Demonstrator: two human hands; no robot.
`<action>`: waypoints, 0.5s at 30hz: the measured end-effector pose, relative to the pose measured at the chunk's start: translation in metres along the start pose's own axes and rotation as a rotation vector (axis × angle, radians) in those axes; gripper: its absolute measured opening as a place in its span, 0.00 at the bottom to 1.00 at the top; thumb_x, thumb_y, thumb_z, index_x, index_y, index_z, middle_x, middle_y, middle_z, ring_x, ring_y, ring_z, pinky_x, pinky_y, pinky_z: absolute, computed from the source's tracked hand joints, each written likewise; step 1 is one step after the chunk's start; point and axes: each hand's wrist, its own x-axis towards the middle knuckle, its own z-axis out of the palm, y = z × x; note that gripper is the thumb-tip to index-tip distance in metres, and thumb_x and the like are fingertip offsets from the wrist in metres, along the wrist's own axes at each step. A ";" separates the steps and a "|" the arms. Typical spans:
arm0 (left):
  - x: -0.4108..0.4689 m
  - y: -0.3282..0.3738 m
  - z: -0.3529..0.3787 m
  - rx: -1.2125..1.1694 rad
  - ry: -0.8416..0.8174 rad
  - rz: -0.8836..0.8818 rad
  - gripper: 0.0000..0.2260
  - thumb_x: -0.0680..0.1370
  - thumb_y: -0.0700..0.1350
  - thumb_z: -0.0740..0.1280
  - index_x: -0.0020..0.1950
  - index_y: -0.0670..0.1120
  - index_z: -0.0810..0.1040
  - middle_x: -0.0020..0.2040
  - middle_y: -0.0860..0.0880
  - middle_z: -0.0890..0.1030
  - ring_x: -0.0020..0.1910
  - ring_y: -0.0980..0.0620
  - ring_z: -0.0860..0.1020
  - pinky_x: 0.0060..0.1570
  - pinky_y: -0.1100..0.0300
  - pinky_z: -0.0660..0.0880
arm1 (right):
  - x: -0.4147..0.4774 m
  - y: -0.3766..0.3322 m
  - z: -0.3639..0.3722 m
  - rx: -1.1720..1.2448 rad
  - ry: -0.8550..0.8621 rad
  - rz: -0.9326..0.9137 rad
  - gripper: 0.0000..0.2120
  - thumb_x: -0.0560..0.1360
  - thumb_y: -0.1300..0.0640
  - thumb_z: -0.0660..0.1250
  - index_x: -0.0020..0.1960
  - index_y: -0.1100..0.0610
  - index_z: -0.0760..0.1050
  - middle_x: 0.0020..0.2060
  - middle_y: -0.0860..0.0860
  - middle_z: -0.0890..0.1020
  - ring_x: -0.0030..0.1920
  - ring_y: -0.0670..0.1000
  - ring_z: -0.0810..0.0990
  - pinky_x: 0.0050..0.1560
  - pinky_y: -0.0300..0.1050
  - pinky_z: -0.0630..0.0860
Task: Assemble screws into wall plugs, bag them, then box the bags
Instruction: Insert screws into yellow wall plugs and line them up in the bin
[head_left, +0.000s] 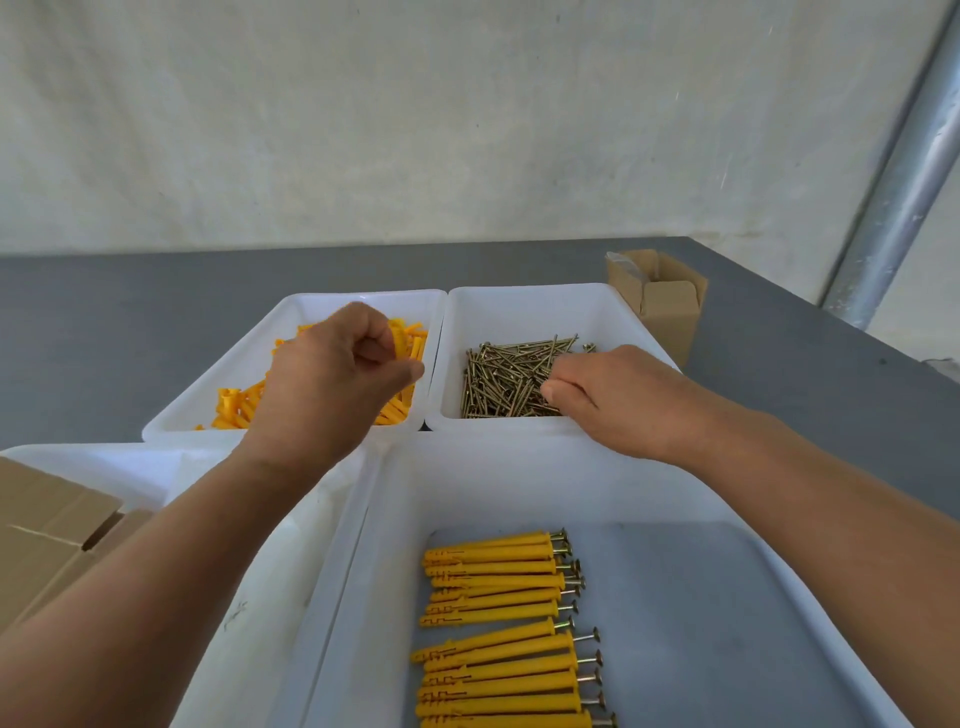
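**Wall plugs** (236, 405): yellow plastic, lying loose in the white tray (363, 299) left of centre. They look light, ribbed and slightly springy. A pinch at mid-body should hold one well and leave the open end free for a screw. The left hand (332, 379) hangs over this tray with its fingers (374, 338) curled, thumb and forefinger pinching a single plug (401, 340).

**Screws** (498, 379): brass-coloured, in a tangled heap in the adjoining tray (530, 293) right of centre. They look small, stiff, smooth and sharp-tipped, and are likely to snag on one another. The shank near the head seems the best place to take one. The right hand (618, 397) rests in the heap, fingers bent down among the screws. Whether it grips one cannot be told.

**Assembled sets** (498, 623): plugs with screw heads protruding, laid in rows in the large tray (519, 467) at lower centre.

**Also present:** an open cardboard box (660, 306) at upper right on the grey surface (104, 338), and flat cartons (47, 535) at lower left.
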 end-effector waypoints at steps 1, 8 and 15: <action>0.001 0.002 -0.001 -0.073 0.033 0.014 0.10 0.70 0.46 0.76 0.37 0.51 0.76 0.35 0.54 0.81 0.35 0.60 0.77 0.37 0.64 0.71 | 0.000 -0.001 -0.003 0.014 0.049 0.005 0.16 0.84 0.47 0.52 0.43 0.53 0.71 0.35 0.47 0.74 0.35 0.45 0.71 0.33 0.41 0.64; -0.007 0.025 0.003 -0.731 -0.268 -0.163 0.04 0.74 0.38 0.70 0.45 0.46 0.80 0.35 0.48 0.82 0.38 0.49 0.83 0.40 0.59 0.80 | -0.001 -0.013 -0.023 0.352 0.277 0.058 0.13 0.82 0.52 0.56 0.47 0.54 0.78 0.39 0.46 0.83 0.42 0.48 0.81 0.47 0.50 0.79; -0.018 0.029 0.011 -0.639 -0.574 -0.215 0.20 0.68 0.40 0.73 0.58 0.47 0.74 0.36 0.45 0.81 0.38 0.49 0.83 0.38 0.58 0.80 | 0.000 -0.025 -0.034 1.086 0.315 0.210 0.08 0.81 0.58 0.61 0.47 0.56 0.78 0.35 0.51 0.86 0.34 0.51 0.85 0.30 0.39 0.78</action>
